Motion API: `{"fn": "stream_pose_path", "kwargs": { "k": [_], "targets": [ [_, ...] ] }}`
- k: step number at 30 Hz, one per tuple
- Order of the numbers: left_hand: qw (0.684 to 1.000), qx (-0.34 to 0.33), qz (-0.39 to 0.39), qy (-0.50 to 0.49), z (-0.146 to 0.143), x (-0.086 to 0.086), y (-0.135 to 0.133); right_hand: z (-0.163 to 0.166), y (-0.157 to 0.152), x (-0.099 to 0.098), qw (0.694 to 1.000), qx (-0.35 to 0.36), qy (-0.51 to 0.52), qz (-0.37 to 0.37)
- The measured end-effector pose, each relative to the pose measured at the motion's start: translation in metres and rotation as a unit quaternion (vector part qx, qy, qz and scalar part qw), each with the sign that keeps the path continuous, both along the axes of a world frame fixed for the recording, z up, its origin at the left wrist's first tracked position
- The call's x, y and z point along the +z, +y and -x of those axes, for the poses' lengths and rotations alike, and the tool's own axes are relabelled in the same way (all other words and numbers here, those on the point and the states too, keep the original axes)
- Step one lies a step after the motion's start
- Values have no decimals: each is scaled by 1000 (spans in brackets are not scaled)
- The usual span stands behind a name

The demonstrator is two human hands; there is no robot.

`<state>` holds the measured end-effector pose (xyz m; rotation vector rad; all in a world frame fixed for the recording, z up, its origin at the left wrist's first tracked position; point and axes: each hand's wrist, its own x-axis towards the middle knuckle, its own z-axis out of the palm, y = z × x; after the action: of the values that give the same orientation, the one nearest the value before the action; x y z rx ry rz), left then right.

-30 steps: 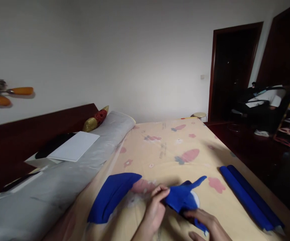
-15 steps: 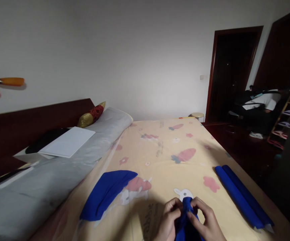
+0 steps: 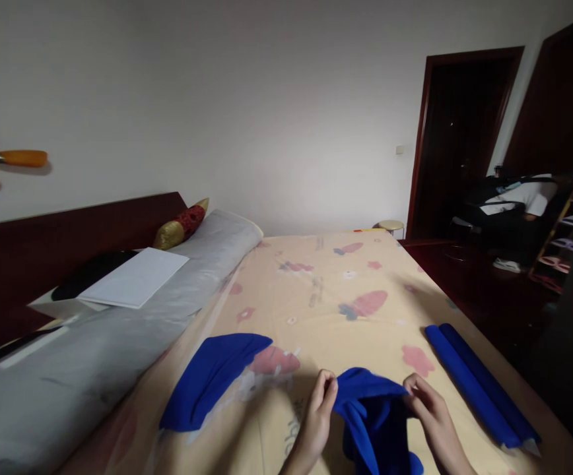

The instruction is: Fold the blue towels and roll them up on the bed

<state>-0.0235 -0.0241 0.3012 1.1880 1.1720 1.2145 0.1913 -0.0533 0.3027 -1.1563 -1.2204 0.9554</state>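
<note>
A piece of blue cloth (image 3: 371, 382) hangs between my two hands at the front of the bed, its upper edge stretched wide and its lower part dropping out of the picture. My left hand (image 3: 322, 409) pinches the edge at the left side. At the right side, my right hand (image 3: 428, 404) is closed on the same edge. A second, curved blue cloth piece (image 3: 212, 376) lies flat on the bed to the left. To the right of my hands lie two blue rolls (image 3: 474, 386), side by side.
The bed has a yellow printed sheet (image 3: 311, 264). Along its left side are a grey bedding roll (image 3: 207, 264), a white board (image 3: 135, 277) and a red and gold cushion (image 3: 182, 224). A stool (image 3: 391, 225) stands beyond; a person (image 3: 524, 198) sits at the far right near a shoe rack (image 3: 564, 244).
My hands have moved apart, spreading the blue cloth that was bunched between them. The other cloth piece and the rolls stay where they were.
</note>
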Motion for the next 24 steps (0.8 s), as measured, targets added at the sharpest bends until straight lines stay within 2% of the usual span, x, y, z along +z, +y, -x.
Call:
{"fn": "stream_pose_path", "kwargs": {
  "k": [2,4,8,10,13,16,19,21,24],
  "targets": [
    [998,-13,-13,56,6,-5,2,-8,5,7,1000,-19,1,17],
    [996,-41,-18,76,9,-3,0,-13,7,15,1000,-23,-12,12],
    [980,-166,-30,101,19,19,-13,-25,5,28,996,-19,-77,-33],
    [969,-187,-40,157,30,31,-17,-36,3,30,987,-40,-138,-77],
    [959,-131,-75,241,49,42,-14,-53,2,28,951,-81,-242,-172],
    [955,-69,-113,264,68,43,-1,-66,5,23,915,-87,-316,-235],
    [952,-7,-123,279,86,39,11,-75,10,20,896,-86,-361,-244],
    [951,20,-116,287,97,38,14,-81,10,22,894,-71,-375,-235],
    [948,5,-90,304,117,40,11,-92,5,34,903,6,-385,-189]
  ]
}}
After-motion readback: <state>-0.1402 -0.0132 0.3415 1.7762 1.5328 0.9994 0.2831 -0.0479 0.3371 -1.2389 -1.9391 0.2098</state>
